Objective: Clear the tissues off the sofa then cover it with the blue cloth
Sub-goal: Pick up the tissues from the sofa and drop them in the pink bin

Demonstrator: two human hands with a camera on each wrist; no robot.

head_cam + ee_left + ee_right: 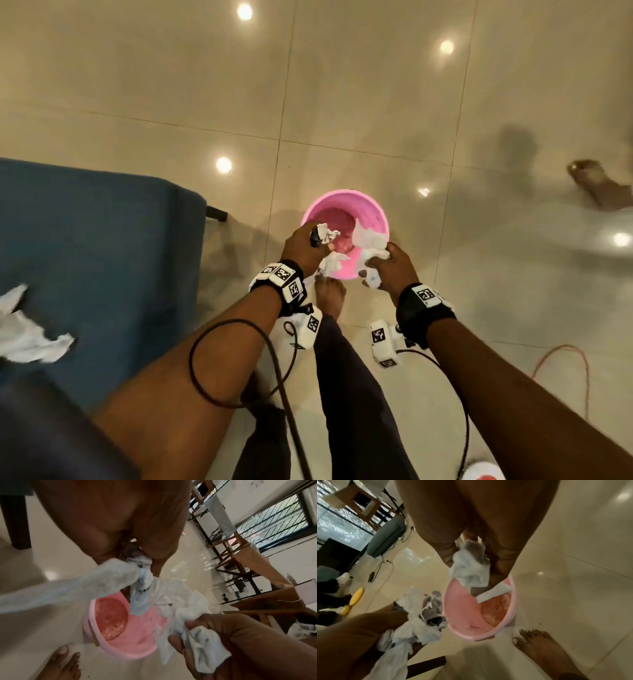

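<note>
Right hand (471, 536) grips white tissues (469, 569) over the pink bucket (462, 631). Left hand (373, 623) clutches more tissues beside the bucket. Bare foot (544, 650) on the floor nearby.

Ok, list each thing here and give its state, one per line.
Left hand: gripping crumpled white tissues over the bucket.
Right hand: gripping another white tissue wad at the bucket's rim.
Round pink plastic bucket: upright on the floor, open, no tissue on its bottom yet.
Blue sofa: uncovered, white tissues on the seat.
</note>
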